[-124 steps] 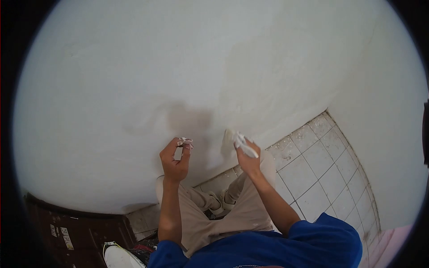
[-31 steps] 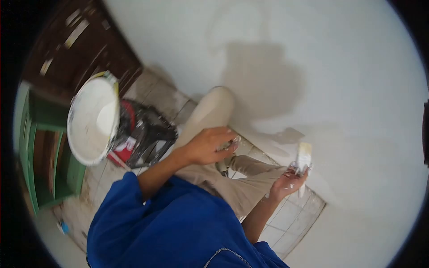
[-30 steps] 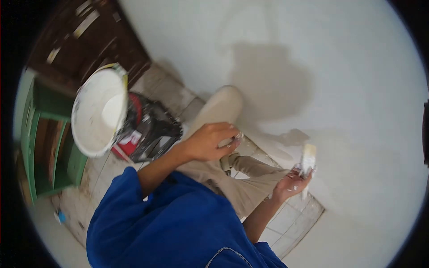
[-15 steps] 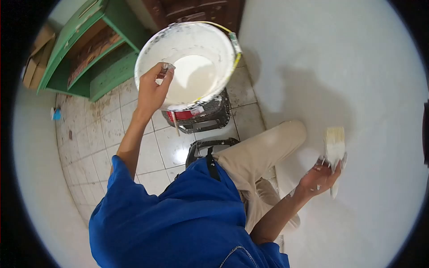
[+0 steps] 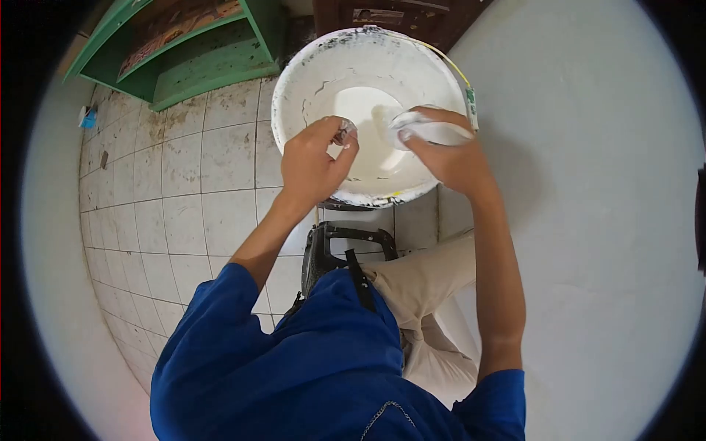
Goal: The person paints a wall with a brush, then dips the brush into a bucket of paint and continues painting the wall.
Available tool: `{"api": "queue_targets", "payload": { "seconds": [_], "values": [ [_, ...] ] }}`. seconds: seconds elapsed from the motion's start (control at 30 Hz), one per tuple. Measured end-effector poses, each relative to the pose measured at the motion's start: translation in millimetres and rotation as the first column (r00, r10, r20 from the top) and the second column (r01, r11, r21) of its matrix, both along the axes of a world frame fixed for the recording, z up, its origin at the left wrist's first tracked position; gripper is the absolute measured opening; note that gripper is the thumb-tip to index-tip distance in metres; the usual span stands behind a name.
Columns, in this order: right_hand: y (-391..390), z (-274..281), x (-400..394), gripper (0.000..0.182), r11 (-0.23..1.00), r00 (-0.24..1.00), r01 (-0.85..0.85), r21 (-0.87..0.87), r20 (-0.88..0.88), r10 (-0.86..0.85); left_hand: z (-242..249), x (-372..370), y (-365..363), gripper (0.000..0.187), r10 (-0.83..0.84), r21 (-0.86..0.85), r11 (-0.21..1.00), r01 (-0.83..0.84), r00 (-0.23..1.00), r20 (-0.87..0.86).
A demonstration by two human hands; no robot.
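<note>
A large white bucket (image 5: 298, 88) with a paint-spattered rim holds white paint (image 5: 360, 110). Over its near left part is my left hand (image 5: 320, 158), thumb and fingers curled together; whatever small thing may be between them is too hidden to tell. My right hand (image 5: 448, 151) is over the right side of the bucket, its fingers closed round the paintbrush (image 5: 437, 133), whose white-coated handle shows. The brush's bristle end points down toward the paint and is blurred.
Beyond the bucket to the left stands a green shelf (image 5: 213, 78). A dark wooden piece of furniture (image 5: 412, 18) is behind the bucket. The white wall (image 5: 588, 184) rises on the right. A black stool (image 5: 353, 234) stands between bucket and body.
My right hand has moved with the brush from beside the wall to over the bucket, and the brush has tipped downward. The view has shifted, so the bucket appears further right.
</note>
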State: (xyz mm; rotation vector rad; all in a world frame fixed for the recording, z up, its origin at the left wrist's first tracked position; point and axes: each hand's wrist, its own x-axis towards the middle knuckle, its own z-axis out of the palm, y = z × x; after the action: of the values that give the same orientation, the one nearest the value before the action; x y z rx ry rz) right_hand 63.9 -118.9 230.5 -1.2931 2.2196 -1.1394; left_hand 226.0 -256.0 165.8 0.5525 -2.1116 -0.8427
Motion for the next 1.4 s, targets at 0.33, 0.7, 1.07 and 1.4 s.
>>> {"api": "queue_targets", "payload": {
  "seconds": [0.33, 0.7, 1.07, 1.4],
  "values": [
    [-77, -57, -27, 0.044, 0.734, 0.961, -0.242, 0.635, 0.053, 0.271, -18, -7, -5, 0.010, 0.016, -0.020, 1.000, -0.017, 0.998, -0.067],
    [-52, -34, -19, 0.047, 0.865, 0.984, -0.163, 0.475, 0.139, 0.110, -21, -7, -3, 0.010, 0.012, -0.001, 1.000, -0.012, 0.999, -0.036],
    [68, 7, 27, 0.030, 0.988, 0.984, -0.142, -0.056, -0.120, 0.135, -21, -9, 0, 0.012, 0.005, 0.021, 1.000, -0.005, 1.000, 0.010],
    [89, -23, 32, 0.026, 0.669, 0.464, 0.690, -0.277, 0.878, -0.115, -28, -9, 2, 0.015, -0.004, 0.031, 1.000, 0.001, 0.995, 0.104]
  ]
}}
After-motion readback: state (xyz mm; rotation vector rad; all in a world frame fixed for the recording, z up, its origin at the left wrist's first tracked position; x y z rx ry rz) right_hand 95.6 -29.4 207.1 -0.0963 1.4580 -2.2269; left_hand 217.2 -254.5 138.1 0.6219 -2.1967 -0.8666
